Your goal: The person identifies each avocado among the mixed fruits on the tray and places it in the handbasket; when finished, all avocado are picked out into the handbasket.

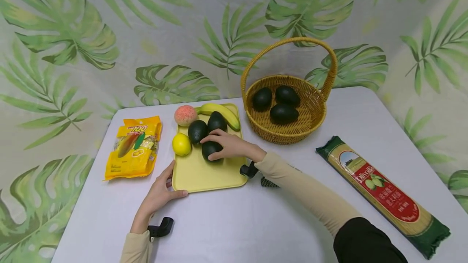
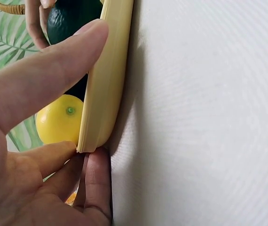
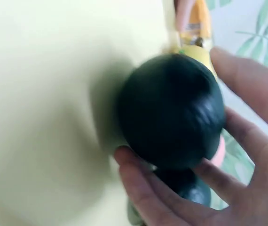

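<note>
My right hand [image 1: 234, 146] grips a dark green avocado [image 1: 210, 150] over the middle of a yellow tray [image 1: 208, 180]. The right wrist view shows the fingers and thumb around this avocado [image 3: 171, 110]; whether it touches the tray is unclear. At the tray's near left corner, my left hand [image 1: 160, 193] holds the rim, its thumb on the front edge and its fingers at the left side. Two more avocados, one [image 1: 198, 132] beside the other [image 1: 217, 121], lie on the tray with a yellow lemon [image 1: 181, 144], a pink peach [image 1: 185, 115] and a banana [image 1: 224, 113].
A wicker basket [image 1: 285, 138] with a tall handle stands right of the tray, holding three avocados [image 1: 284, 113]. A yellow candy bag [image 1: 133, 149] lies at the left. A long pasta pack [image 1: 382, 194] lies at the right. A small dark patterned item [image 1: 269, 182] shows below the right forearm.
</note>
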The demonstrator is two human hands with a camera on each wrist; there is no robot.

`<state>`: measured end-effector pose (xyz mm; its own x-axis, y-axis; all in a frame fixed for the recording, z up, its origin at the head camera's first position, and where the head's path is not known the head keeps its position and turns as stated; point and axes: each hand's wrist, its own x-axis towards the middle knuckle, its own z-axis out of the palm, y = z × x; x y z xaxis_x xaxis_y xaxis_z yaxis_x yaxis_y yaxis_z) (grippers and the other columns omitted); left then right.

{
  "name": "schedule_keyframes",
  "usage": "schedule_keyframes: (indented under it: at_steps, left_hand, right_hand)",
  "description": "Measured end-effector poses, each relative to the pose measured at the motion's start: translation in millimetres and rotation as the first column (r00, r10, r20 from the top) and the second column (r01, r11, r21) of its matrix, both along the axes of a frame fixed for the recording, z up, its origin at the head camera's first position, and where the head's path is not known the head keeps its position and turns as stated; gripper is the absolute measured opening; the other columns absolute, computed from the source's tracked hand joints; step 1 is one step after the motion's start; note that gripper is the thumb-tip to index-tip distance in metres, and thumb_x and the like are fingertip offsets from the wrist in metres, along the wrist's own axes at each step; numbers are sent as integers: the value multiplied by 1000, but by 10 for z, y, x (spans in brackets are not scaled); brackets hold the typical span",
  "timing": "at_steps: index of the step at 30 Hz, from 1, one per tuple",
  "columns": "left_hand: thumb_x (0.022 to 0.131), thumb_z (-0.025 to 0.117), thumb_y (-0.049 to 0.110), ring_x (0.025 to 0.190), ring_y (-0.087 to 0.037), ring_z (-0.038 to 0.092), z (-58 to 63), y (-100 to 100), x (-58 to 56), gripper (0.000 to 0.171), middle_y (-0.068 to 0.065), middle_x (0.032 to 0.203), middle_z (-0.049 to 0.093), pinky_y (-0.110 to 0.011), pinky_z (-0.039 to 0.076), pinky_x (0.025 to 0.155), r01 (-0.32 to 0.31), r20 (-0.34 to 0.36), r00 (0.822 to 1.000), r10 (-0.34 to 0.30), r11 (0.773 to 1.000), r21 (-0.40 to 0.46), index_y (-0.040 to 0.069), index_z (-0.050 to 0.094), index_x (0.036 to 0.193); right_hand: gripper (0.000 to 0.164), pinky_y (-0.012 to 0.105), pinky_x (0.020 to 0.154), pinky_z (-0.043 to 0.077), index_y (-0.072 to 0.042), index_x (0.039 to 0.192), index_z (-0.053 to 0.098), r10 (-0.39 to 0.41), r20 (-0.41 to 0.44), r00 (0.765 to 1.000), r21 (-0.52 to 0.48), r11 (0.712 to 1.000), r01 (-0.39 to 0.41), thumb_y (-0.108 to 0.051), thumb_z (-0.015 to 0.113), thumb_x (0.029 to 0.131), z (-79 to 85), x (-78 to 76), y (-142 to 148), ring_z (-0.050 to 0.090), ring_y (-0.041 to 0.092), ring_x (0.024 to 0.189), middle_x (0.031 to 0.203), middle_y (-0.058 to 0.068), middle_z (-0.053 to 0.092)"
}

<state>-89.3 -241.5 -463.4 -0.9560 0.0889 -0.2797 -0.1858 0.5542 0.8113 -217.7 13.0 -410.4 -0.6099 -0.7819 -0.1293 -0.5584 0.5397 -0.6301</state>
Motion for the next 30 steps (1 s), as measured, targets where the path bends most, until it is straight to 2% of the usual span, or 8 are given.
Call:
schedule_keyframes:
  at_steps: [5,10,15,18,23,27,30]
  left_hand:
    - [76,83,26,131,-40,34,-5,2,-9,109,-22,155,14,-50,32,107,-6,4,1000,5,1000,5,9,10,155]
    - [75,83,25,131,-40,34,-13,3,-6,109,-22,155,14,-50,32,107,-6,6,1000,6,1000,7,10,10,155]
    - [75,83,25,131,-41,33,-18,0,3,109,-22,155,14,-51,31,107,-7,4,1000,7,1000,2,10,10,155]
    - [75,83,24,132,-41,33,-18,-1,7,109,-22,155,14,-50,31,107,-4,-2,1000,4,1000,8,9,10,155]
    - [76,83,24,132,-41,33,-16,-4,8,109,-22,155,14,-50,31,107,0,-7,1000,0,1000,13,8,9,154]
    - [76,83,25,132,-40,34,-16,-7,10,109,-22,155,14,-50,31,107,-4,-2,1000,4,1000,3,9,9,155]
    - [76,83,27,131,-40,34,-17,-6,9,109,-21,155,14,-51,31,107,-4,0,1000,4,1000,-4,10,9,155]
  right_hand:
    - [47,41,101,39,-17,132,57,-19,-16,1000,-28,999,19,-26,71,88,-51,18,-22,44,29,123,143,13,35]
    - [46,38,99,41,-16,129,59,15,69,997,-134,991,-6,-23,73,86,-62,-10,111,38,26,129,144,14,35]
    - [48,35,89,47,-15,131,58,45,172,984,-261,965,1,-22,72,86,101,-23,416,38,23,128,147,15,33]
    - [48,37,90,47,-14,133,57,47,201,978,-318,948,19,-20,71,87,234,-45,668,39,23,128,148,15,32]
    - [48,43,102,39,-16,135,55,0,219,976,-352,933,79,-20,69,89,415,-139,1133,35,23,132,150,7,31]
    - [50,49,106,33,-15,138,51,-72,220,973,-347,926,147,-18,67,91,520,-237,1482,33,27,134,150,5,31]
    - [51,52,106,32,-15,139,50,-146,239,960,-335,916,222,-17,67,91,542,-321,1714,32,29,134,150,6,31]
